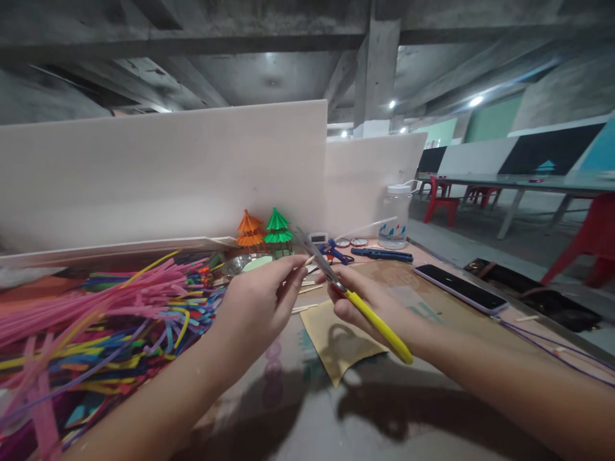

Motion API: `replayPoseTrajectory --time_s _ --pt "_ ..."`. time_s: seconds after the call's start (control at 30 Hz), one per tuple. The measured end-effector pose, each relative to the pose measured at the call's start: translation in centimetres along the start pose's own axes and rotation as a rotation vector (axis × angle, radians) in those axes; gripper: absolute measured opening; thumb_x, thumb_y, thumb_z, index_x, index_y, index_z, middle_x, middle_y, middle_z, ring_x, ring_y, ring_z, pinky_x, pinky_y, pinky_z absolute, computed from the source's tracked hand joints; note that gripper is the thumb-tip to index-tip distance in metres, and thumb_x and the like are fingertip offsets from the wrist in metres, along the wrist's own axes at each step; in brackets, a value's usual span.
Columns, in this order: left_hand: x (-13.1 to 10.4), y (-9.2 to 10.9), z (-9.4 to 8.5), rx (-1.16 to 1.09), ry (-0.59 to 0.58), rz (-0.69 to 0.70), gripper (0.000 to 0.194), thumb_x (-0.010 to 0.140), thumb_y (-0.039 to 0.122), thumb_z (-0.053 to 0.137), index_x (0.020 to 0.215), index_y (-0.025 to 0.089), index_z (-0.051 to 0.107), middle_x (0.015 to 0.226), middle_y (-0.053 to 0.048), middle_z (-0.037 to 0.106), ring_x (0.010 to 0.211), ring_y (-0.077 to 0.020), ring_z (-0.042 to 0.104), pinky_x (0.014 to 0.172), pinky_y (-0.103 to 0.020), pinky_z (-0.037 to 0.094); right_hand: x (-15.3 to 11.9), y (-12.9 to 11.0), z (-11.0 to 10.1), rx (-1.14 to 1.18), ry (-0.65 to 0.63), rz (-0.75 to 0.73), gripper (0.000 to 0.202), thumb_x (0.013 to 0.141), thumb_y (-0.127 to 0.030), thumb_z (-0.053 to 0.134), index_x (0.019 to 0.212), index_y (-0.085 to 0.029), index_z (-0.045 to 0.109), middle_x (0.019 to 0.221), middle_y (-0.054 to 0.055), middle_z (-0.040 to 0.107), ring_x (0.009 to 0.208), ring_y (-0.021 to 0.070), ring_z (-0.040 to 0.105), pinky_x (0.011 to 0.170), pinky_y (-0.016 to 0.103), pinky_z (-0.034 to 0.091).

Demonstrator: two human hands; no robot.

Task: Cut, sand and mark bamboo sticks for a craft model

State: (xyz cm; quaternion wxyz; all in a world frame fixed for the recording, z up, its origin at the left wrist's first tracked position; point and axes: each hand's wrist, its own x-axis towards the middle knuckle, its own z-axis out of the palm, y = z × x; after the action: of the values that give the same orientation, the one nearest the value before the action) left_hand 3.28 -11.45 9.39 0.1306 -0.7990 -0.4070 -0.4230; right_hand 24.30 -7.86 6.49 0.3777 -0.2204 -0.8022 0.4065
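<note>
My left hand is closed in a pinch on a thin pale wooden stick, with only a short end showing at the fingertips. The yellow-handled scissors are in my right hand, their blades pointing up and away beside that stick. Whether the blades touch it I cannot tell. Below the hands lies a piece of tan paper, and several pale sticks rest on the table just past it. Behind them stand an orange tiered paper tower and a green one.
Pink and multicoloured strips heap up on the left. At the back are a metal bowl, a blue glue gun, a dark blue tool and a clear bottle. A phone with a purple cord lies right.
</note>
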Motion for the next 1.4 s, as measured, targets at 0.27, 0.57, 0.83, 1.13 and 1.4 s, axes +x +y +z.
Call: replayPoseTrajectory --time_s 0.27,0.57,0.83,1.13,1.4 --pt "0.03 -0.16 0.2 0.097 -0.003 0.048 0.022 0.098 0.022 0.05 0.105 0.015 0.069 0.085 -0.005 0.077 0.059 -0.0133 0.067 0.053 -0.022 0.046 0.14 0.07 -0.12 -0.02 -0.011 0.025 0.07 0.083 -0.074 0.059 0.124 -0.018 0.051 0.078 -0.003 0.041 0.068 0.013 0.035 0.06 0.026 0.032" --pt "0.02 -0.07 0.12 0.151 0.042 0.093 0.022 0.098 0.021 0.049 0.103 0.014 0.069 0.084 -0.006 0.078 0.057 -0.0143 0.068 0.052 -0.023 0.046 0.11 0.13 -0.11 -0.052 -0.002 0.012 0.072 0.08 -0.078 0.058 0.124 -0.02 0.053 0.081 -0.001 0.045 0.071 0.0143 0.038 0.062 0.026 0.034" --pt "0.06 -0.03 0.19 0.161 0.058 0.123 0.023 0.099 0.021 0.047 0.095 0.014 0.068 0.079 -0.005 0.076 0.062 -0.016 0.07 0.056 -0.023 0.048 0.16 0.47 -0.09 -0.088 0.011 0.019 0.076 0.08 -0.08 0.055 0.125 -0.019 0.055 0.078 -0.002 0.043 0.069 0.0141 0.037 0.061 0.026 0.032" --pt "-0.04 0.28 0.2 0.134 0.017 0.11 0.028 0.1 0.021 0.043 0.082 0.017 0.063 0.077 -0.004 0.075 0.051 -0.0111 0.062 0.05 -0.021 0.043 0.26 0.58 -0.21 -0.275 0.084 0.038 0.062 0.081 -0.078 0.055 0.101 -0.02 0.056 0.072 -0.003 0.044 0.067 0.0144 0.039 0.061 0.027 0.031" --pt "-0.13 0.06 0.15 0.087 0.032 0.067 0.02 0.099 0.021 0.047 0.101 0.017 0.067 0.084 -0.004 0.076 0.065 -0.014 0.068 0.058 -0.022 0.047 0.11 0.44 -0.07 -0.272 0.158 0.0 0.055 0.081 -0.073 0.062 0.097 -0.02 0.058 0.067 -0.005 0.042 0.062 0.0126 0.036 0.058 0.026 0.029"
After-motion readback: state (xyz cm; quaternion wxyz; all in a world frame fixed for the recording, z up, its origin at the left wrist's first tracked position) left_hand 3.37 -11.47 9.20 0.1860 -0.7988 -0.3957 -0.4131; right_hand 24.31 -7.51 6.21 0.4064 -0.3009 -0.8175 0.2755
